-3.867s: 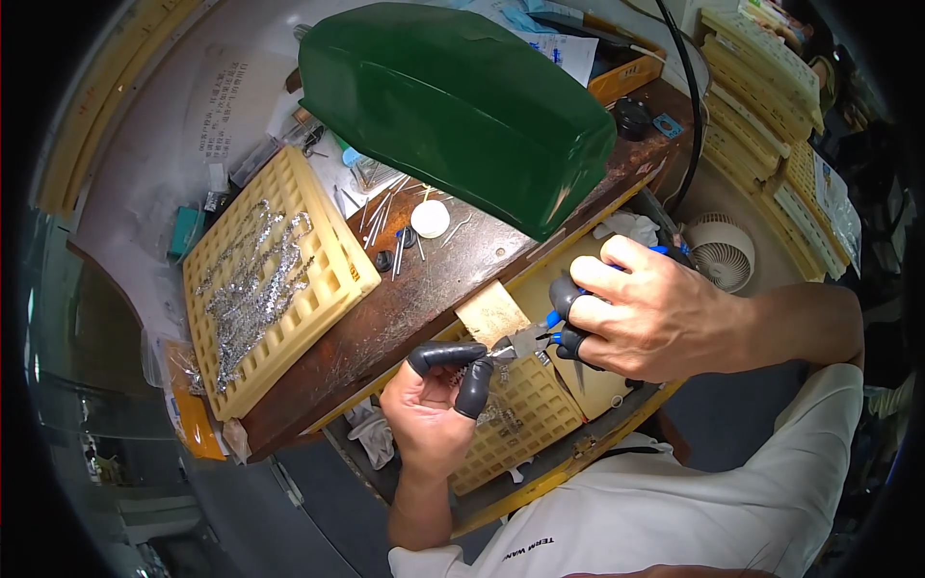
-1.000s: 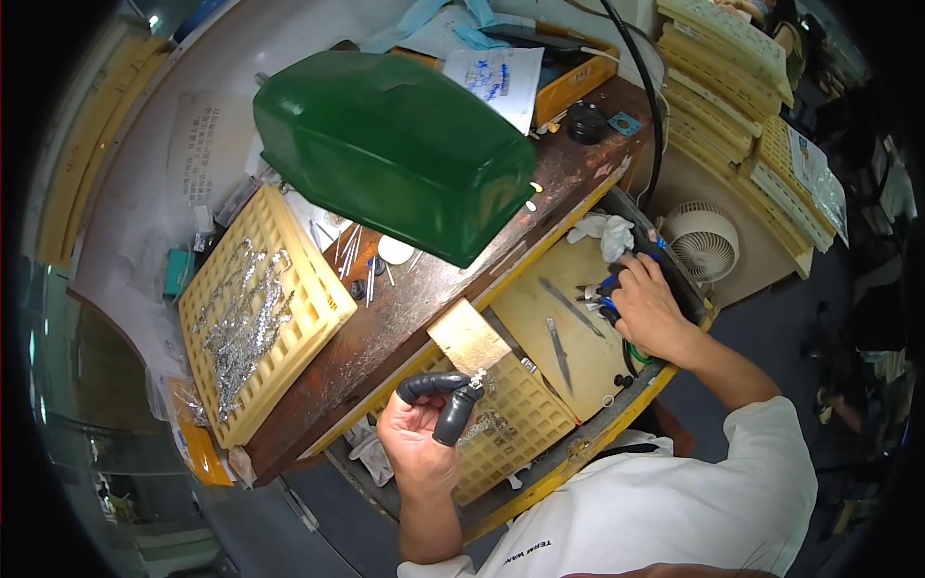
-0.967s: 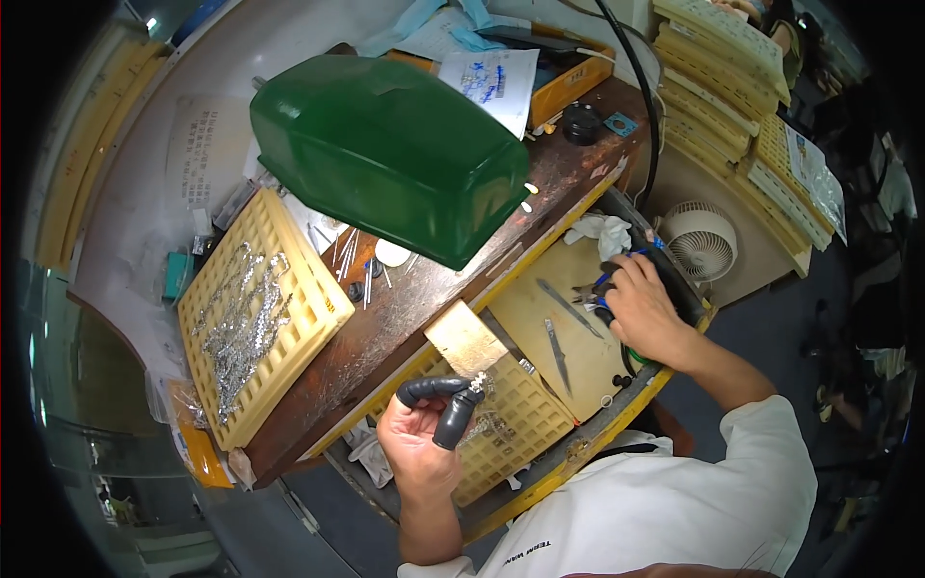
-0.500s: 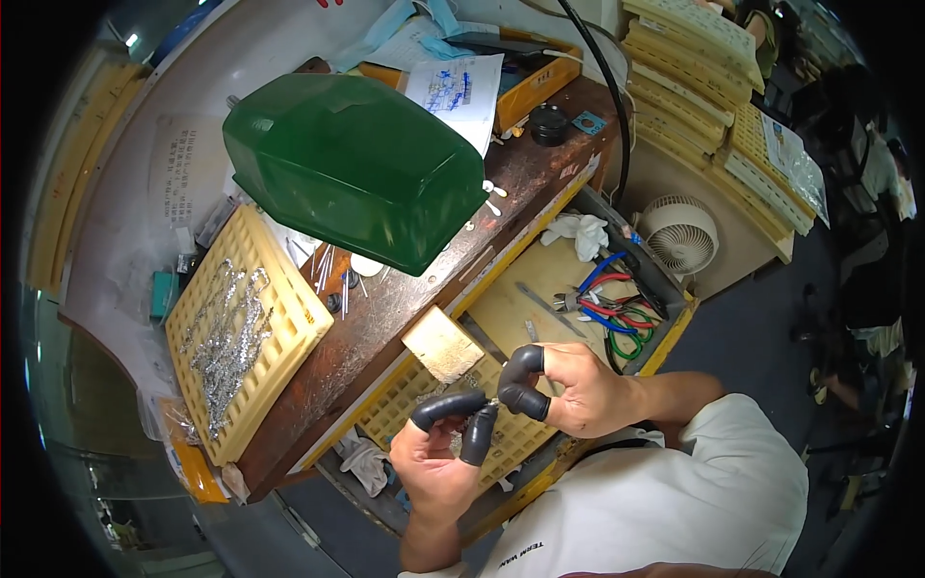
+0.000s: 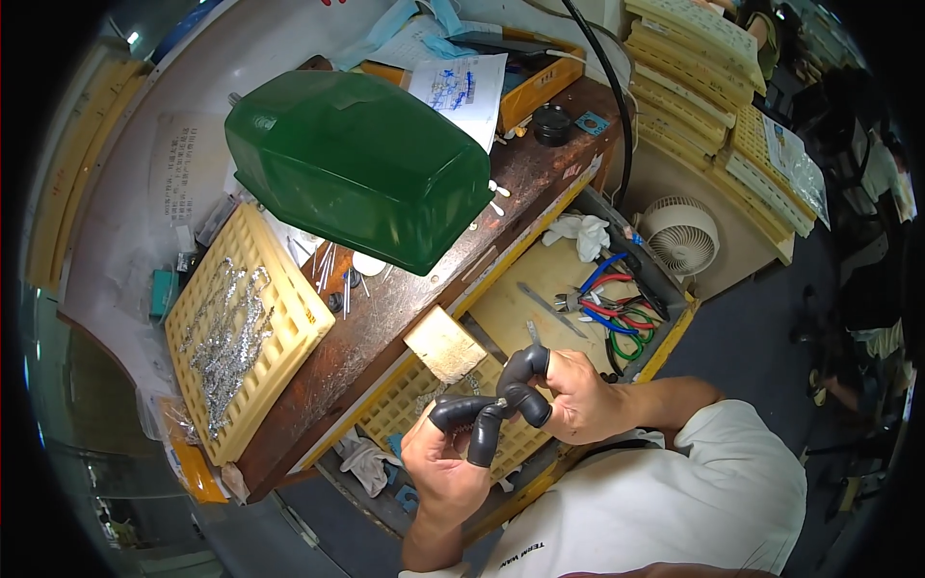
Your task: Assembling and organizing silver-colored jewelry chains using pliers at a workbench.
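Observation:
Black rubber finger covers sit on the thumbs and forefingers of both my hands. My left hand [image 5: 448, 472] and my right hand [image 5: 578, 395] are pinched with their tips meeting over the open drawer. Caught between the tips is a tiny shiny metal piece [image 5: 501, 402], too small to tell its kind. Below them lies a yellow grid tray [image 5: 385, 416] with some silvery chain [image 5: 445, 388] on it, partly hidden by my left hand. A pale wooden block [image 5: 445, 344] juts from the bench edge just beyond my fingers.
A green lamp hood [image 5: 361, 169] hangs over the brown bench [image 5: 371, 332]. At the left, a tilted yellow tray [image 5: 294, 332] bears many silver chains [image 5: 226, 337]. Several pliers [image 5: 617, 308] and tweezers [image 5: 544, 303] lie in the drawer. A white fan [image 5: 679, 234] stands beside stacked trays [image 5: 689, 72].
My left hand has shifted slightly to the right, and its fingertips now press closer against those of my right hand. The small metal piece stays between them.

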Motion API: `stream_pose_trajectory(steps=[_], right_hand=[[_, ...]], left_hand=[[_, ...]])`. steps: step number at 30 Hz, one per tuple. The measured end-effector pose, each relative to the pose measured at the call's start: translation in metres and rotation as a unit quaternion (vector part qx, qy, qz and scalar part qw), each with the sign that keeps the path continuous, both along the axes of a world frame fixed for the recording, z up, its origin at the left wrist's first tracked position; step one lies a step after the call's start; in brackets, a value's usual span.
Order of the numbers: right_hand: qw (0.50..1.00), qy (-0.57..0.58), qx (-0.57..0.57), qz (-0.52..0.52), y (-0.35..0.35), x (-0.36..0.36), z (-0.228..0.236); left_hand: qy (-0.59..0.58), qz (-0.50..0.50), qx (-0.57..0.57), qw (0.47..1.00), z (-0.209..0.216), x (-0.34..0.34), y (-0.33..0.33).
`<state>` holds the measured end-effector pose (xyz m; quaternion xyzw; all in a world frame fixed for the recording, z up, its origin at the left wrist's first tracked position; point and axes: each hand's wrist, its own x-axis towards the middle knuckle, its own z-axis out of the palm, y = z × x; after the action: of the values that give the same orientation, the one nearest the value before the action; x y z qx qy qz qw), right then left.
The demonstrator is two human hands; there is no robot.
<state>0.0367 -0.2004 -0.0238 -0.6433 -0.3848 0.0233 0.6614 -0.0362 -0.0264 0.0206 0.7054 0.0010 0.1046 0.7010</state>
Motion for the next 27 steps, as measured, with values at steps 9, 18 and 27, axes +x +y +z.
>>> stream_pose_trajectory(steps=[9, 18, 27], right_hand=[[1.000, 0.020, 0.003, 0.004, 0.000, -0.002, 0.006], [0.998, 0.065, 0.015, 0.017, 0.000, -0.003, 0.008], [0.996, 0.087, 0.001, 0.034, 0.000, 0.003, 0.016]], left_hand=[[0.030, 0.004, -0.003, 1.000, -0.004, -0.003, 0.001], [0.051, 0.001, -0.008, 0.999, -0.003, -0.005, 0.000], [0.059, -0.005, -0.051, 0.997, -0.006, -0.004, 0.002]])
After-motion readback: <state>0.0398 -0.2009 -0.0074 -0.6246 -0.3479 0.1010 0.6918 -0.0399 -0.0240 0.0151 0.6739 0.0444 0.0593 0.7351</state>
